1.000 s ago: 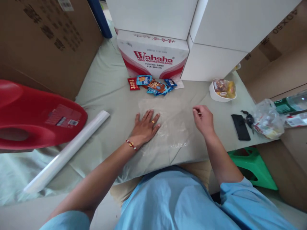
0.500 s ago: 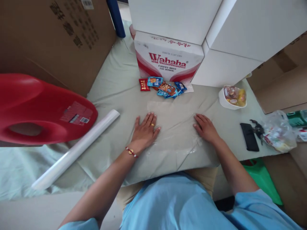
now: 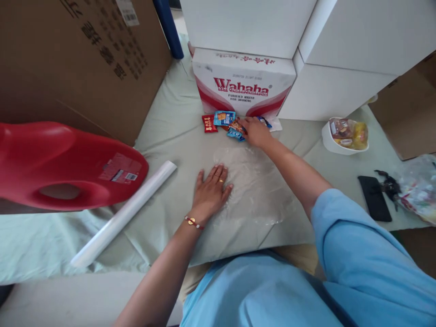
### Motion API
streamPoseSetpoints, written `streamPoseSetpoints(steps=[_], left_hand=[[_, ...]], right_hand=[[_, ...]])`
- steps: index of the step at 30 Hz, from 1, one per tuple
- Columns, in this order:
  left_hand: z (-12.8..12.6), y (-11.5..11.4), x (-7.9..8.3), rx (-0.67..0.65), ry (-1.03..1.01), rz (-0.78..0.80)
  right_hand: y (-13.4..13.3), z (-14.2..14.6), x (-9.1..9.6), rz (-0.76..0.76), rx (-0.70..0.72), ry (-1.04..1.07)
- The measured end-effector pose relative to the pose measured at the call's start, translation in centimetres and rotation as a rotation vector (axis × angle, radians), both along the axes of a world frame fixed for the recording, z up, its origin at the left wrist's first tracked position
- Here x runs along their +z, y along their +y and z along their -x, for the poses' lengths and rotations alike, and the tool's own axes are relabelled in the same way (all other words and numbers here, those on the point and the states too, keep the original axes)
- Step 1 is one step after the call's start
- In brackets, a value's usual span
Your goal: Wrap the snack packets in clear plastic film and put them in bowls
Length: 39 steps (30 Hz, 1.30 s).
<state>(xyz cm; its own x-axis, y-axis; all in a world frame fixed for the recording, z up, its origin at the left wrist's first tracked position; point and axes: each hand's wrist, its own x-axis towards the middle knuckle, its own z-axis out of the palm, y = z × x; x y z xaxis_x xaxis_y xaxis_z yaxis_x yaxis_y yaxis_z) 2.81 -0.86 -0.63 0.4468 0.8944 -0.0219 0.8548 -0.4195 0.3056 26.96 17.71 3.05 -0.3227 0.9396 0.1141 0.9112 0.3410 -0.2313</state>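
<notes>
My left hand (image 3: 211,190) lies flat with fingers spread on the left edge of a clear plastic sheet (image 3: 255,186) spread on the pale green cloth. My right hand (image 3: 256,131) reaches far forward and rests on a small pile of snack packets (image 3: 225,122) lying in front of the Wahaha box (image 3: 243,84). Its fingers curl over the packets on the right of the pile; whether they grip one is hidden.
A roll of clear film (image 3: 124,213) lies at the left beside a red plastic stool (image 3: 64,165). A white bowl of wrapped snacks (image 3: 345,136), a black phone (image 3: 374,197), keys and a plastic bag (image 3: 420,188) sit at the right. Cardboard and white boxes surround the surface.
My right hand left the right edge of the plastic sheet and moved forward onto the snack packets. My left hand stayed flat on the sheet.
</notes>
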Motion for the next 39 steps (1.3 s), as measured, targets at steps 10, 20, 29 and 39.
streamPoseSetpoints(steps=[10,20,29,39], left_hand=[[-0.2,-0.3,0.6,0.006,0.099,0.004],[0.0,-0.3,0.0,0.006,0.06,-0.01],[-0.2,-0.3,0.4,0.016,0.093,-0.005],[-0.1,-0.2,0.7,0.019,0.098,0.004]], right_hand=[[-9.3,-7.1,1.6,0.286,-0.348,0.783],[-17.8,-3.9,3.2,0.308,-0.202,0.026],[-1.8,-6.8,1.5,-0.031,-0.109,-0.175],[-3.1,-8.6,0.2,-0.023,-0.552,0.369]])
